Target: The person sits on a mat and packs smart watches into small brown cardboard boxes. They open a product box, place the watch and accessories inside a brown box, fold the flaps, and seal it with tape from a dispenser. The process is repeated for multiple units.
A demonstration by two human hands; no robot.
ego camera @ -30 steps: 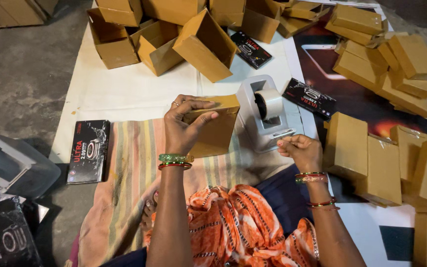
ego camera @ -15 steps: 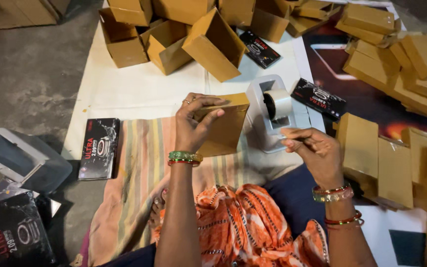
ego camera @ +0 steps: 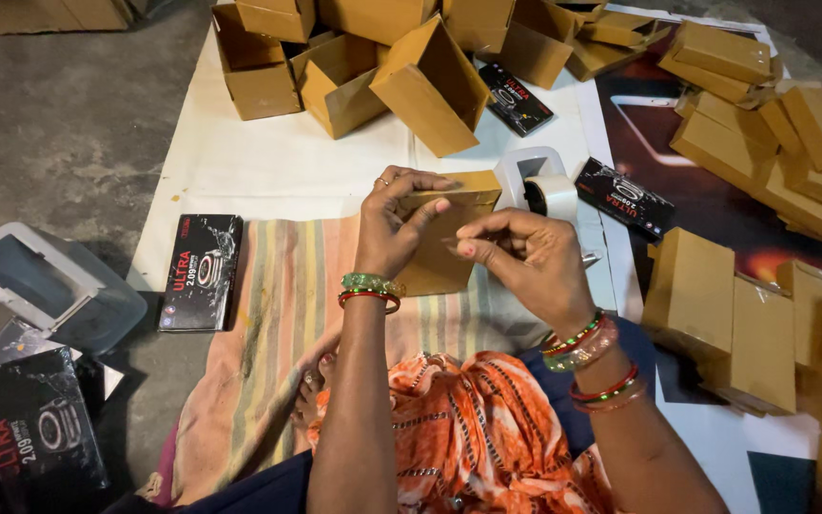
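Brown cardboard is what we have in hand: a small box (ego camera: 444,233) stands on edge over the striped cloth (ego camera: 278,314), and our left hand (ego camera: 392,224) wraps it from the near side, fingers curled over its top edge and thumb pressed on the face towards us. Our right hand (ego camera: 525,257) meets the box at its right edge, thumb and forefinger pinched together against the cardboard; whether a strip of tape sits between them we cannot tell.

Just beyond the right hand stands a white tape dispenser (ego camera: 535,181) with its roll showing. Right of it lies a black printed carton (ego camera: 625,197), and another black carton (ego camera: 202,271) lies well to the left of the left hand, at the cloth's edge. Further left of that rests a grey plastic case (ego camera: 49,286).

Beyond both hands, open brown boxes (ego camera: 354,67) are heaped on the white sheet (ego camera: 268,171). To the right of the right hand, closed brown boxes (ego camera: 744,324) lie in a row, with more piled further off.
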